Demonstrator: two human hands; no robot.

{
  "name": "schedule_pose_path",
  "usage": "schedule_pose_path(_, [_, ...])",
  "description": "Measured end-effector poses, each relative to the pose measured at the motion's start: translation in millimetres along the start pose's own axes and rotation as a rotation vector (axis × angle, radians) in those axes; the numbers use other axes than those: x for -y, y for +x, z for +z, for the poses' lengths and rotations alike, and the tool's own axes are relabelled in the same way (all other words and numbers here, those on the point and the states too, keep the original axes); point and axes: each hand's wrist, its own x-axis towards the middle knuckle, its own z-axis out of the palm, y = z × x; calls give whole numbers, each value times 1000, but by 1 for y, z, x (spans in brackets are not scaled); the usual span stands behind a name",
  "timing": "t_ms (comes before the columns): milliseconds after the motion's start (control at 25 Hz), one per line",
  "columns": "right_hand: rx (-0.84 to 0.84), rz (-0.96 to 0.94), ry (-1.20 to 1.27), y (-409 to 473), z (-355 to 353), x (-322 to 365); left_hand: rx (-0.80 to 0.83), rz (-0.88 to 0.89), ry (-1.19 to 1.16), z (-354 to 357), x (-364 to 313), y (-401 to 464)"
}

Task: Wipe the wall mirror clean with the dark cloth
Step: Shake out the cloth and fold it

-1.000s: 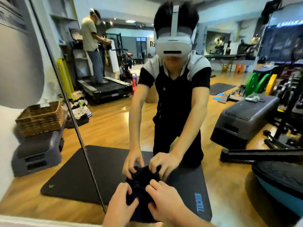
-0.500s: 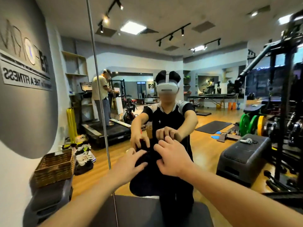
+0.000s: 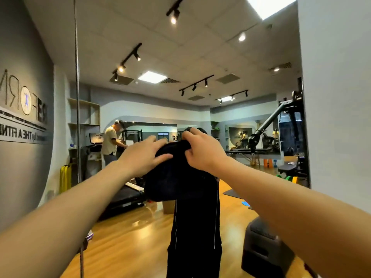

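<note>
The wall mirror (image 3: 200,57) fills the view and reflects the gym and my own dark-clad body. A dark cloth (image 3: 172,177) is held against the glass at about head height and hangs down in a bunch. My left hand (image 3: 140,155) lies on the cloth's upper left part with fingers stretched out, pressing it to the mirror. My right hand (image 3: 200,151) grips the cloth's top edge, fingers curled over a fold and thumb under it. The cloth and hands hide my reflected head.
A vertical seam (image 3: 77,97) divides the mirror panels at the left. A plain wall (image 3: 337,97) bounds the mirror at the right. The reflection shows a grey step platform (image 3: 261,249), a wooden floor, a treadmill with another person (image 3: 109,143), and a lettered grey wall.
Both hands have carried the cloth up the mirror, from near the floor to head height. My view has tilted upward, showing the ceiling lights in the reflection.
</note>
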Motion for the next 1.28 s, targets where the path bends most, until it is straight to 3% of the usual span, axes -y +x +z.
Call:
schedule_pose_path(360, [-113, -117, 20, 12, -28, -6, -61, 21, 98, -38, -18, 2])
schedule_pose_path(680, [-246, -133, 306, 39, 10, 8, -120, 32, 143, -44, 20, 0])
schedule_pose_path(1040, [-302, -182, 238, 88, 67, 22, -248, 199, 18, -16, 102, 22])
schedule_pose_path(1280, [-391, -328, 96, 188, 51, 17, -304, 257, -83, -51, 169, 92])
